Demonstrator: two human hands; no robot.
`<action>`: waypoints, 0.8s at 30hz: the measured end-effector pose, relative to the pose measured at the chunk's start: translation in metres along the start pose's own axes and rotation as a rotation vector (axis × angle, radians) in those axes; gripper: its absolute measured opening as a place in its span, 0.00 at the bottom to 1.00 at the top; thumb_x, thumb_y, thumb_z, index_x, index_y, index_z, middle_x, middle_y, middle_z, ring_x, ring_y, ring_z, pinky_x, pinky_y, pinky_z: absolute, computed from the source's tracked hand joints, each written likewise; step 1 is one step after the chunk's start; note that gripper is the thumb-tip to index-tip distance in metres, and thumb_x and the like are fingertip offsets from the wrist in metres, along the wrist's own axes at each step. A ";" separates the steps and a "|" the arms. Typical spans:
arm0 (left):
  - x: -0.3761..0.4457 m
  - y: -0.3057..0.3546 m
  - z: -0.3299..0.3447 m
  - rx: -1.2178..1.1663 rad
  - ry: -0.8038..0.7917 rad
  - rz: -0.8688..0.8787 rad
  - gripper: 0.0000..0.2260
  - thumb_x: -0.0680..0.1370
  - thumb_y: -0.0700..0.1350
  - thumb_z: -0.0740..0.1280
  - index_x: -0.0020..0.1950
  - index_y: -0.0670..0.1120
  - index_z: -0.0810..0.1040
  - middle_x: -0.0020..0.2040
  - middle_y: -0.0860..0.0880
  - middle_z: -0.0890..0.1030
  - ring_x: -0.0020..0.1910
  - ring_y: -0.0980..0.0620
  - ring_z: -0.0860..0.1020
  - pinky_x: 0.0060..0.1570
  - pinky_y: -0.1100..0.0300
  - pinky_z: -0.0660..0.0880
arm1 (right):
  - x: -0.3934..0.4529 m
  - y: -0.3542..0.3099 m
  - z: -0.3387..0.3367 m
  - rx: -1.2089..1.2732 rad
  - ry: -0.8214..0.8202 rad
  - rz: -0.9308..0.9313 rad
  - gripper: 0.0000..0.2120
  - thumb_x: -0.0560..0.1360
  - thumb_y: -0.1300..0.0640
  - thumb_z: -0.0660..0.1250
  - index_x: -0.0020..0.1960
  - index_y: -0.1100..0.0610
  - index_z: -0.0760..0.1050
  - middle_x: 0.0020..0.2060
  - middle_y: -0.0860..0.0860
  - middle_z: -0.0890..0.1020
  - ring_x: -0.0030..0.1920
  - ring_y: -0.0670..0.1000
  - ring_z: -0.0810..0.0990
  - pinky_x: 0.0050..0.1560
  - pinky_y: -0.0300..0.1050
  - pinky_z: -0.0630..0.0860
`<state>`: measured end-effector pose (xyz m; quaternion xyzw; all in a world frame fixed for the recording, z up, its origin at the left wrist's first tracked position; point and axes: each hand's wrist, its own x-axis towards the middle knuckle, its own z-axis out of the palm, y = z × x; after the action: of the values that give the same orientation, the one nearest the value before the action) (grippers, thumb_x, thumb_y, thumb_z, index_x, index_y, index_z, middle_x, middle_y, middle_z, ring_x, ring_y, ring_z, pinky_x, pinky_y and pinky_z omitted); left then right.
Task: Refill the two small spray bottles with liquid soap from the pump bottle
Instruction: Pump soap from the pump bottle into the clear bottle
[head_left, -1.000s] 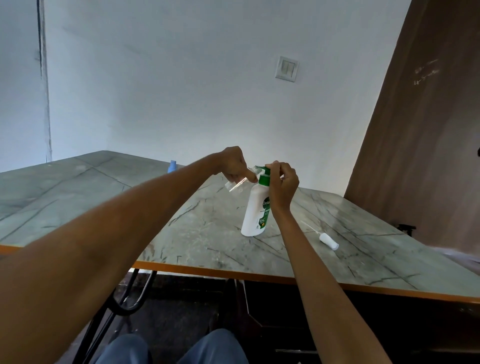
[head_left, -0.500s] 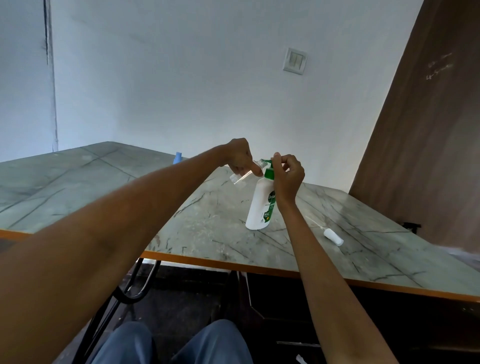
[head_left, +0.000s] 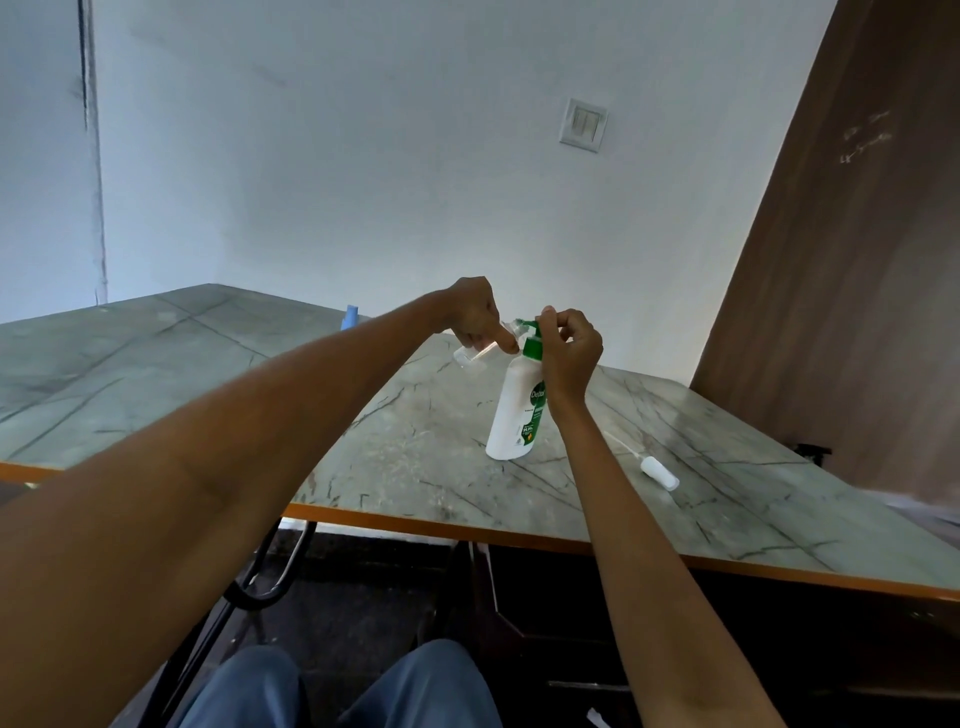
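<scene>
A white pump bottle (head_left: 511, 415) with a green pump head stands on the marbled table (head_left: 405, 457). My right hand (head_left: 569, 351) grips the green pump head from the right, fingers curled over its top. My left hand (head_left: 475, 312) holds a small clear spray bottle (head_left: 470, 357) tilted, its open mouth up at the pump's spout. A white spray cap with its thin dip tube (head_left: 658, 472) lies on the table to the right of the pump bottle. A small blue bottle (head_left: 350, 317) stands far back, partly hidden behind my left forearm.
The table's orange front edge (head_left: 467, 530) runs across below my arms. A brown wooden door (head_left: 857, 260) is at the right, a wall switch (head_left: 584, 124) above. My knees and a black chair frame (head_left: 249, 597) are under the table.
The view shifted slightly. Both hands stay at the pump head, with the clear bottle still held at the spout.
</scene>
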<state>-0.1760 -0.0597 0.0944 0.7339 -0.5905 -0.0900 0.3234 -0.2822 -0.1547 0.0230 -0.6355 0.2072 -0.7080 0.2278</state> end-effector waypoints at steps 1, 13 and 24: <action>0.000 0.000 0.000 -0.001 -0.002 -0.001 0.19 0.66 0.50 0.77 0.47 0.36 0.83 0.34 0.46 0.80 0.34 0.53 0.77 0.34 0.69 0.76 | 0.001 0.000 0.000 -0.005 -0.003 -0.001 0.22 0.69 0.44 0.60 0.33 0.63 0.75 0.29 0.50 0.76 0.32 0.51 0.73 0.39 0.53 0.74; -0.003 0.003 0.001 -0.028 0.001 -0.009 0.19 0.65 0.49 0.78 0.45 0.35 0.82 0.30 0.47 0.79 0.31 0.52 0.77 0.34 0.66 0.78 | -0.004 -0.003 -0.001 -0.021 0.001 0.066 0.16 0.69 0.43 0.60 0.31 0.53 0.70 0.28 0.46 0.74 0.33 0.49 0.72 0.49 0.61 0.74; -0.003 0.004 -0.001 -0.009 0.033 0.003 0.20 0.65 0.51 0.77 0.43 0.34 0.83 0.22 0.53 0.76 0.30 0.54 0.75 0.31 0.71 0.73 | 0.000 -0.007 0.002 -0.024 0.036 0.051 0.16 0.70 0.45 0.61 0.30 0.56 0.71 0.27 0.45 0.73 0.32 0.48 0.72 0.50 0.62 0.74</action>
<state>-0.1794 -0.0565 0.0965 0.7330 -0.5857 -0.0800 0.3366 -0.2811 -0.1486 0.0269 -0.6199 0.2359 -0.7107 0.2345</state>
